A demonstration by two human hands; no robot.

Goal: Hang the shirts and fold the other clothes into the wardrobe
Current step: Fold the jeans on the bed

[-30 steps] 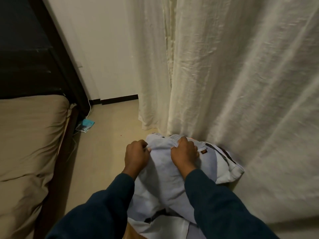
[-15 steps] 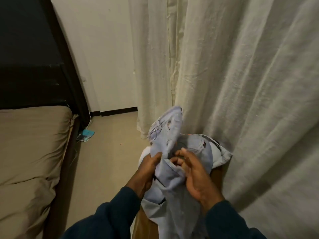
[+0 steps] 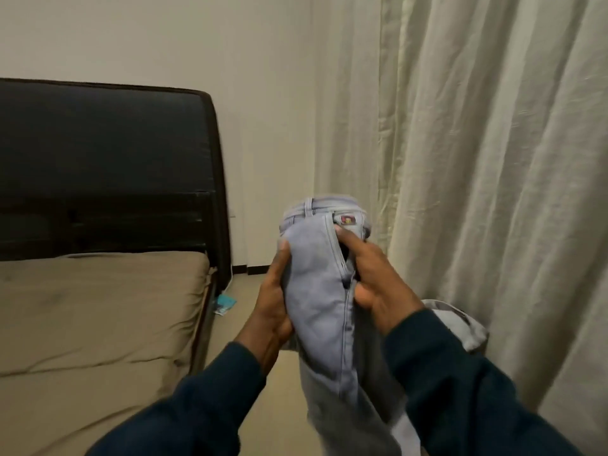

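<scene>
Jeans [image 3: 320, 291]: pale blue, held up mid-air w/ waistband on top, legs hanging.
L hand [image 3: 274, 304]: clamped on left edge.
R hand [image 3: 378, 284]: pinching right seam.
Curtain [image 3: 477, 192]: just behind.
Bed [image 3: 98, 307]: left.

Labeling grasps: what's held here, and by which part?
Light blue jeans, held up in both hands near the waistband end: left hand grips the left edge, right hand the right seam, forefinger by the pocket below the label.
</scene>
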